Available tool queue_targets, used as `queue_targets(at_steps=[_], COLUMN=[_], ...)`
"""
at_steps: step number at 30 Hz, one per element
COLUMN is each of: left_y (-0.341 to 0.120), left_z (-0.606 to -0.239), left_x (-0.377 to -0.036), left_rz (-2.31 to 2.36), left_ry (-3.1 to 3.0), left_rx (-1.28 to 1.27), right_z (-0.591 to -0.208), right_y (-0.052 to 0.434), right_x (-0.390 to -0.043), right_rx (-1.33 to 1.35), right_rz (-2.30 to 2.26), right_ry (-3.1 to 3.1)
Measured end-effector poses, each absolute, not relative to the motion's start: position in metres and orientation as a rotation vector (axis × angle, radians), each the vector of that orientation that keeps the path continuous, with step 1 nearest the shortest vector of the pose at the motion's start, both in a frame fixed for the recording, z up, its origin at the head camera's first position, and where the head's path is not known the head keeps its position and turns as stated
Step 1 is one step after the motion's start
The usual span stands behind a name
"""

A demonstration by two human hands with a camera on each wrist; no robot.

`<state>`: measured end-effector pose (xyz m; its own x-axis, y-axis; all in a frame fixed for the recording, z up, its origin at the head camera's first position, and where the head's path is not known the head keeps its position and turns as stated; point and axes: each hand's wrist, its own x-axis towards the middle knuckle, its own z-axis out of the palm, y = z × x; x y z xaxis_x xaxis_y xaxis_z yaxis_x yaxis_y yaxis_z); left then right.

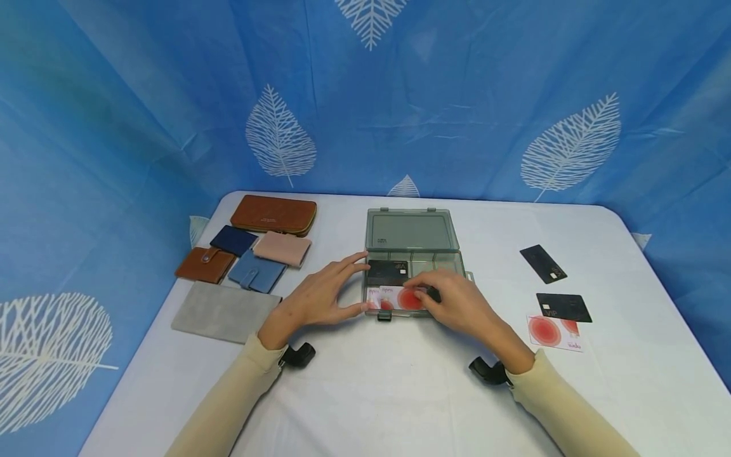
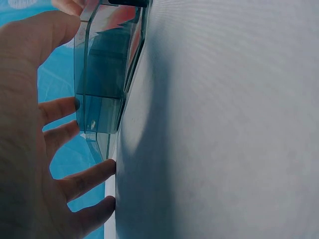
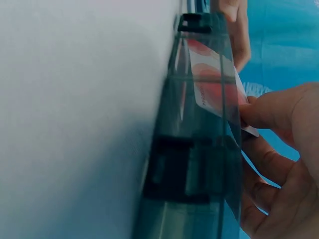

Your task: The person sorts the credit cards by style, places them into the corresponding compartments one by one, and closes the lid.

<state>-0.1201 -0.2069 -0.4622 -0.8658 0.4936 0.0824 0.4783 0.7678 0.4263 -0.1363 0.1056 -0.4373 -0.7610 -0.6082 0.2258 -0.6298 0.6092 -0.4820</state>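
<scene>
A translucent grey-green divided box lies open on the table, its lid folded back. A black VIP card lies in its rear left compartment. My right hand pinches a red-and-white card between thumb and fingers at the front of the box; in the right wrist view this card is tilted. Another red-and-white card shows partly beneath it at the left. Fingers spread, my left hand touches the box's left side, thumb near the front corner and fingertips further back.
To the right lie two black cards, the nearer one overlapping a red-and-white card. On the left are a long brown zip wallet, several small wallets including a pink one, and a grey flat pouch.
</scene>
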Motion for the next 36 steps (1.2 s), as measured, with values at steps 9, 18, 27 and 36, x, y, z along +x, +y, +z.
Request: queue_targets(at_steps=[9, 18, 27, 36], left_y=[-0.208, -0.208, -0.206, -0.206], left_z=[-0.465, -0.465, -0.466, -0.467], left_x=[-0.119, -0.118, -0.118, -0.117], left_rz=[0.685, 0.672, 0.683, 0.696], left_ry=[2.930, 2.931, 2.944, 2.946], left_rx=[0.822, 0.825, 0.827, 0.835], right_z=[-0.444, -0.450, -0.451, -0.454], right_y=[0.101, 0.099, 0.098, 0.098], right_x=[-0.132, -0.129, -0.126, -0.126], right_rx=[1.101, 1.135, 1.134, 1.139], right_rz=[0.844, 0.782, 0.697, 0.608], right_ry=[-2.739, -2.720, -2.704, -2.721])
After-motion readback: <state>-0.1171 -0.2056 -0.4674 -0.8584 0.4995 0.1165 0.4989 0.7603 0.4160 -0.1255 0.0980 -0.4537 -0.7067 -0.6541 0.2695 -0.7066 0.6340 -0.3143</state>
